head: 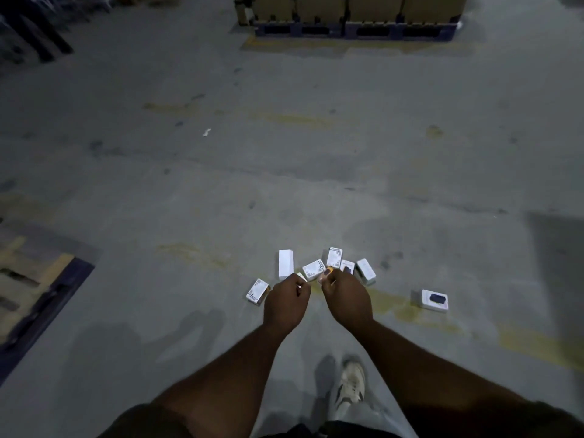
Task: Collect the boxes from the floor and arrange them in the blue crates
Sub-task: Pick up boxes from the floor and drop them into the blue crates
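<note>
Right hand (346, 297) pinches a small box (326, 274); left hand (286, 303) curls beside it, its grip unclear. White boxes (313, 269) lie scattered on the floor (284, 184) just beyond. Cartons on a pallet (354, 28) stand far back.

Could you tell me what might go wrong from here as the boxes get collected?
1. The stray box lies apart from the main cluster and may be missed.
2. No blue crate is in view, so several small boxes carried together could slip.
3. Both hands, left and right, crowd one spot; neighbouring boxes may scatter.
</note>
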Motion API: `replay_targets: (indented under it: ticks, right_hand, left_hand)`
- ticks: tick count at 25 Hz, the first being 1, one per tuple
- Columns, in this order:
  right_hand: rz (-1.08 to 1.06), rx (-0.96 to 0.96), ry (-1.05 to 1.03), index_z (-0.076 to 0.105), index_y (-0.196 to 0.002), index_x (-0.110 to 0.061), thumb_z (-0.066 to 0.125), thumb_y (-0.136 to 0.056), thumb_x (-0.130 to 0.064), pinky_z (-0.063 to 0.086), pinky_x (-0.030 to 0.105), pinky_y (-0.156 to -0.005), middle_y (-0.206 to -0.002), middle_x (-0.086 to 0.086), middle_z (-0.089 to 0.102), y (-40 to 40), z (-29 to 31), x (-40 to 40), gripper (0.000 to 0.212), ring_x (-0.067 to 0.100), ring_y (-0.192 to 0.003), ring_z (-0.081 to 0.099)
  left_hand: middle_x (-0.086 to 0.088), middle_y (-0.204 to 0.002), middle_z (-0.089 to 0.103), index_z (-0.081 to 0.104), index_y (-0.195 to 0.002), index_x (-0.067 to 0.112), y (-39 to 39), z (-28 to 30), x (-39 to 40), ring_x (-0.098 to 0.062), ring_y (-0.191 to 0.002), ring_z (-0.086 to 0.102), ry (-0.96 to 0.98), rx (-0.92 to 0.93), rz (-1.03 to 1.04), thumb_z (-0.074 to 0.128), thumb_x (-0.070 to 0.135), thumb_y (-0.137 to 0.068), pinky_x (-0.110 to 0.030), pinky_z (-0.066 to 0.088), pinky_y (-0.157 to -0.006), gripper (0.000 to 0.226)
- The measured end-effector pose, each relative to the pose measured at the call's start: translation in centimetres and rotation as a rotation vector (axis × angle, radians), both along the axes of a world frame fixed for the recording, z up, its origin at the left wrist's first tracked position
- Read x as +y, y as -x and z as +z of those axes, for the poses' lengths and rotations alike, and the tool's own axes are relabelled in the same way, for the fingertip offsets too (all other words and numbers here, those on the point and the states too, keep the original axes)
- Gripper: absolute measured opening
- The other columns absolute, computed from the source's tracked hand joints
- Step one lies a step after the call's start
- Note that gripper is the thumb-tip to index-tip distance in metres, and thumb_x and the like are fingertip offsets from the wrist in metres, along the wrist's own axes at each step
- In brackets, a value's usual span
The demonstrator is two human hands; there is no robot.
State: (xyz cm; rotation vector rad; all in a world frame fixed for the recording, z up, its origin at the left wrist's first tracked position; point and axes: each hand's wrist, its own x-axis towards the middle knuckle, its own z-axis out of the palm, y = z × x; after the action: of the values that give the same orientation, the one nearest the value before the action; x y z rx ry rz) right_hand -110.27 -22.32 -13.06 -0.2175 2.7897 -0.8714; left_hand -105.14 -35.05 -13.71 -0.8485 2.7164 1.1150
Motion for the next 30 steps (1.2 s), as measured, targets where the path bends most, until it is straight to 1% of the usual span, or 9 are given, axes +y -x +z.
replay_targets:
  ticks: [6, 11, 15, 18, 21, 22, 26, 29, 30]
  right_hand:
    - [0.069, -0.065, -0.028, 0.064, -0.096, -0.013, 0.050, -0.095, -0.031, 0.046, 0.034, -0.073, -0.100, 0.009, 0.069, 7.6, -1.1, -3.0, 0.023, 0.029, -0.099, 0.063]
    - [0.101, -0.142, -0.068, 0.064, -0.097, -0.015, 0.050, -0.096, -0.033, 0.045, 0.034, -0.077, -0.101, 0.008, 0.068, 13.3, -3.3, -6.6, 0.023, 0.028, -0.100, 0.062]
    - [0.055, -0.174, -0.094, 0.059, -0.091, -0.023, 0.050, -0.096, -0.039, 0.044, 0.043, -0.095, -0.097, 0.004, 0.066, 18.9, -5.4, -10.8, 0.019, 0.025, -0.097, 0.063]
    - [-0.004, -0.197, -0.097, 0.054, -0.087, -0.025, 0.050, -0.097, -0.036, 0.042, 0.046, -0.096, -0.089, 0.000, 0.061, 22.0, -6.7, -13.8, 0.015, 0.023, -0.093, 0.061]
    - [-0.017, -0.130, -0.099, 0.056, -0.085, -0.018, 0.051, -0.096, -0.029, 0.045, 0.037, -0.074, -0.080, 0.003, 0.059, 24.9, -10.6, -15.8, 0.016, 0.027, -0.082, 0.062]
    - [-0.019, -0.191, -0.102, 0.058, -0.088, -0.017, 0.051, -0.096, -0.029, 0.043, 0.033, -0.070, -0.085, 0.004, 0.062, 25.4, -11.4, -16.4, 0.016, 0.027, -0.084, 0.062]
    - [-0.034, -0.330, -0.090, 0.063, -0.101, -0.020, 0.054, -0.096, -0.035, 0.030, 0.027, -0.072, -0.100, 0.001, 0.067, 28.3, -17.5, -17.8, 0.018, 0.022, -0.101, 0.059]
    - [0.033, -0.341, -0.114, 0.061, -0.105, -0.023, 0.052, -0.097, -0.035, 0.015, 0.027, -0.071, -0.101, -0.003, 0.067, 31.6, -29.4, -19.1, 0.018, 0.020, -0.101, 0.062]
    - [0.018, -0.358, -0.112, 0.061, -0.106, -0.023, 0.053, -0.096, -0.034, 0.017, 0.028, -0.072, -0.100, -0.003, 0.067, 32.2, -29.6, -19.3, 0.017, 0.019, -0.100, 0.063]
  left_hand:
    - [0.000, -0.079, 0.072, 0.065, -0.087, 0.017, 5.8, -1.4, -3.0, -0.021, -0.085, 0.066, -0.013, -0.065, 0.104, 0.055, 0.034, -0.095, -0.034, 0.047, -0.073, 0.022]
    - [0.001, -0.079, 0.073, 0.064, -0.086, 0.022, 11.7, -3.5, -6.9, -0.022, -0.081, 0.068, -0.049, -0.090, 0.119, 0.056, 0.033, -0.095, -0.030, 0.043, -0.065, 0.016]
    - [-0.001, -0.082, 0.072, 0.065, -0.091, 0.022, 17.4, -6.4, -12.1, -0.024, -0.082, 0.068, -0.081, -0.113, 0.101, 0.055, 0.032, -0.096, -0.031, 0.046, -0.068, 0.015]
    - [0.000, -0.082, 0.072, 0.063, -0.090, 0.024, 20.4, -8.7, -15.1, -0.024, -0.084, 0.069, -0.109, -0.192, 0.078, 0.055, 0.033, -0.096, -0.032, 0.051, -0.071, 0.014]
    - [0.002, -0.087, 0.073, 0.063, -0.091, 0.025, 23.9, -12.0, -17.5, -0.022, -0.088, 0.068, -0.130, -0.237, 0.097, 0.056, 0.033, -0.095, -0.030, 0.047, -0.073, 0.011]
    - [0.002, -0.088, 0.073, 0.063, -0.091, 0.025, 24.9, -12.5, -17.8, -0.022, -0.089, 0.068, -0.141, -0.246, 0.112, 0.055, 0.033, -0.095, -0.029, 0.046, -0.072, 0.011]
    - [-0.001, -0.089, 0.073, 0.061, -0.093, 0.024, 27.9, -18.5, -18.5, -0.025, -0.092, 0.068, -0.197, -0.272, 0.143, 0.053, 0.035, -0.097, -0.035, 0.051, -0.079, 0.014]
    - [-0.003, -0.096, 0.074, 0.061, -0.103, 0.022, 30.8, -29.5, -18.3, -0.026, -0.095, 0.068, -0.167, -0.285, 0.228, 0.054, 0.037, -0.098, -0.038, 0.052, -0.081, 0.017]
    - [-0.004, -0.100, 0.073, 0.060, -0.109, 0.021, 31.1, -29.9, -18.7, -0.026, -0.097, 0.068, -0.153, -0.304, 0.231, 0.054, 0.038, -0.098, -0.038, 0.051, -0.082, 0.021]
